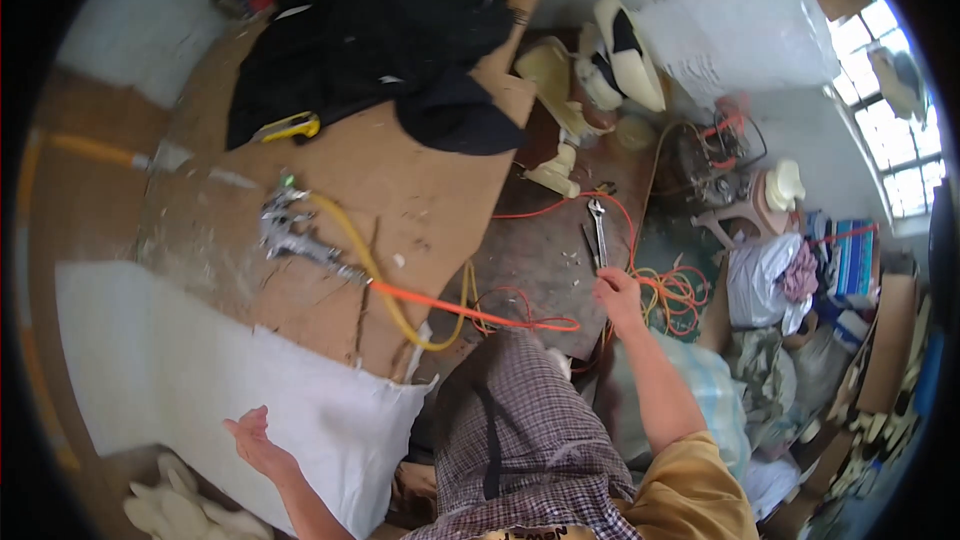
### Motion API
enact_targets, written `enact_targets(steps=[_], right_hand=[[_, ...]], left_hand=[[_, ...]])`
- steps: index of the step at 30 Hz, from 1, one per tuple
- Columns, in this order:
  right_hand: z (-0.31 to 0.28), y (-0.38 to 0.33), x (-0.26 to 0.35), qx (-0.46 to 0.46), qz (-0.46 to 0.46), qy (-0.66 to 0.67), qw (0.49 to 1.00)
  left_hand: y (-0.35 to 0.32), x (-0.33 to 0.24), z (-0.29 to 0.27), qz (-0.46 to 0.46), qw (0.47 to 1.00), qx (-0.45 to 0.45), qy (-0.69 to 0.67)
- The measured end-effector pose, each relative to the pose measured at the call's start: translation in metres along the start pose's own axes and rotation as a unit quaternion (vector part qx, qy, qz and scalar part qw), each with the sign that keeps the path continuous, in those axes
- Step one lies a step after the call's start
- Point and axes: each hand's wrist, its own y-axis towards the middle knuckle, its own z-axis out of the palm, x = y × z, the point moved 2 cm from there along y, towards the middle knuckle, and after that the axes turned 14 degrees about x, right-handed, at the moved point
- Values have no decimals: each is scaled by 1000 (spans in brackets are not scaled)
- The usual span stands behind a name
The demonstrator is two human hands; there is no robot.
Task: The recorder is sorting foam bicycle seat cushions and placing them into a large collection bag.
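Observation:
My right hand (617, 295) is closed around the lower end of a silver adjustable wrench (599, 225), its jaw pointing away from me. A thin dark strip, either a second tool or a shadow, runs alongside the wrench. Below them is a dark work surface (535, 270). My left hand (262, 445) is empty, its fingers loosely apart above a white cloth (330, 410). On the brown board to the left rests a metal spray gun (300, 228), with an orange hose (450, 306) and a yellow hose (360, 255) beside it.
Black fabric (370, 40) and a yellow utility knife (288, 127) lie farther back on the board (430, 200). Tangled orange hose (675, 295) sits right of my right hand. Cream molded parts (625, 55), a compressor-like machine (705, 160) and bags (765, 280) crowd the right side.

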Motion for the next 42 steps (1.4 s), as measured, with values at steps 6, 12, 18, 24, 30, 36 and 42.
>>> enact_targets(steps=[6,12,18,24,30,36,42], right_hand=[[51,112,-82,60,57,39,996],[142,237,-126,173,14,-66,983],[268,329,-127,275,-173,-167,931],[368,407,-93,250,-469,-317,785],[421,432,-174,555,-292,-587,512],[473,426,-149,482,-367,-391,693],[509,587,-247,344,-355,-323,807]], left_hand=[[20,4,141,53,967,100,228],[21,24,184,153,911,-1,382],[7,30,162,283,680,-1,677],[19,140,117,178,834,-106,512],[11,182,109,199,819,-191,502],[-3,180,106,185,793,-240,528],[63,199,146,184,818,-186,512]])
